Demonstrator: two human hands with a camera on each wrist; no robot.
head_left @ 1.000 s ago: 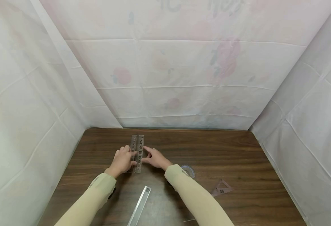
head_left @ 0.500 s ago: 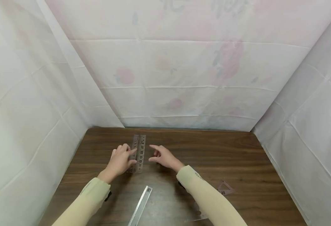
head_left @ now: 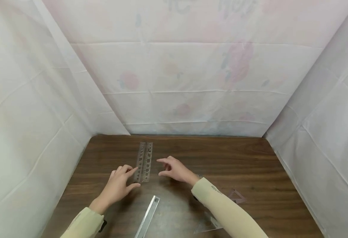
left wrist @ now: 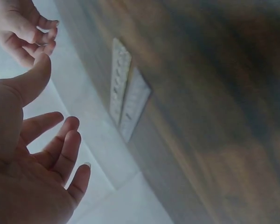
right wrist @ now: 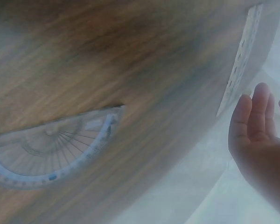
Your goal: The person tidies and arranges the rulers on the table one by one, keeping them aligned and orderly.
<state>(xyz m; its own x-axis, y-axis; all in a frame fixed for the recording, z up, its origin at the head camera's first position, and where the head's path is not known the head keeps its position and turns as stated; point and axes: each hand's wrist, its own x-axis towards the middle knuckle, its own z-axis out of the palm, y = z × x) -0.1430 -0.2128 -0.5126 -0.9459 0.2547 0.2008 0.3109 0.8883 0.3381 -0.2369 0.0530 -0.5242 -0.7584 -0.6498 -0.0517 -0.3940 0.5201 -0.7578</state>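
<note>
Two clear stencil rulers lie lengthwise side by side at the table's back left, the left ruler (head_left: 139, 162) close along the right ruler (head_left: 148, 162). Shape cut-outs run down both. My left hand (head_left: 116, 185) is to their near left, its index fingertip at the left ruler's edge in the head view and its thumb spread apart. In the left wrist view that hand (left wrist: 42, 163) holds nothing, fingers loosely bent. My right hand (head_left: 176, 170) hovers a little right of the rulers, index finger and thumb apart, nothing between them.
A long straight ruler (head_left: 148, 216) lies at the front middle. On the right are a pinkish set square (head_left: 237, 197) and a clear set square (head_left: 207, 226), partly behind the right sleeve. A half-round protractor (right wrist: 51, 144) lies beneath the right wrist. Pale cloth (head_left: 185, 99) walls the table.
My right hand has moved off the right ruler's edge to the right. My left hand has drawn back from over the rulers toward the near left. The rulers stay nearly in place.
</note>
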